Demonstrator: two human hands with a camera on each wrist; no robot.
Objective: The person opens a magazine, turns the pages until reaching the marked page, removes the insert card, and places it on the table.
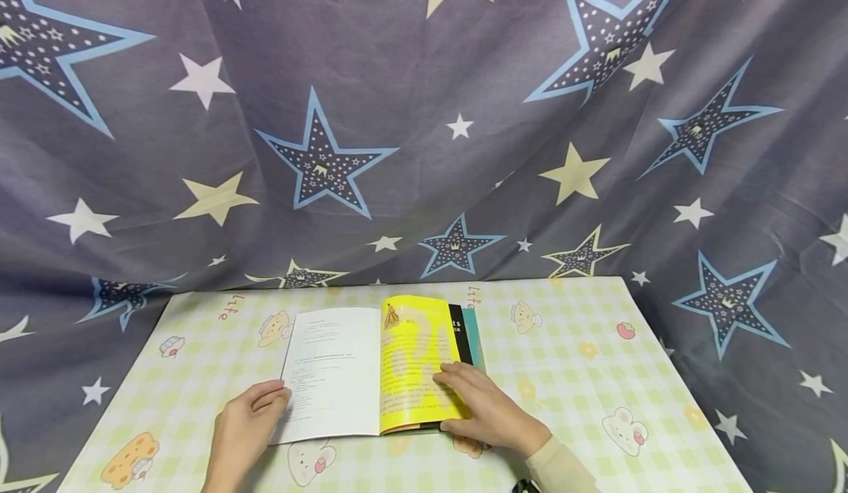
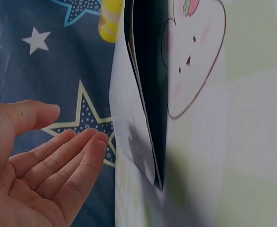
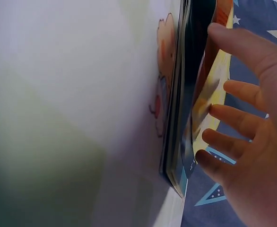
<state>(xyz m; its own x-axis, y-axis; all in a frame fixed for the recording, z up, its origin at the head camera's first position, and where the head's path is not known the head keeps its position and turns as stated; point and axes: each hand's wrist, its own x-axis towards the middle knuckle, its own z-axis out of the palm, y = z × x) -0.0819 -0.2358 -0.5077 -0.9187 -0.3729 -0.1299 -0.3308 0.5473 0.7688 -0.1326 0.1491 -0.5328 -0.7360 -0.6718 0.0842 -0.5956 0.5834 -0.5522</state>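
An open book lies on the table, its left page [image 1: 334, 375] white with small print and its right page [image 1: 416, 353] bright yellow. Beside the white page's outer edge is my left hand [image 1: 246, 427]; in the left wrist view that hand [image 2: 48, 165] has nothing between its loosely bent fingers and thumb. My right hand [image 1: 490, 412] lies over the yellow page's lower right edge. Its fingers [image 3: 238, 120] are spread along the page in the right wrist view, with the thumb at the edge. Black and teal sheets [image 1: 472, 335] stick out under the yellow page.
A pale green checked tablecloth [image 1: 576, 375] with cartoon prints covers the table. Behind and beside it hangs a dark curtain [image 1: 424, 169] with stars, close to the table's far edge. A small black object [image 1: 525, 486] shows by the right sleeve [image 1: 562, 467].
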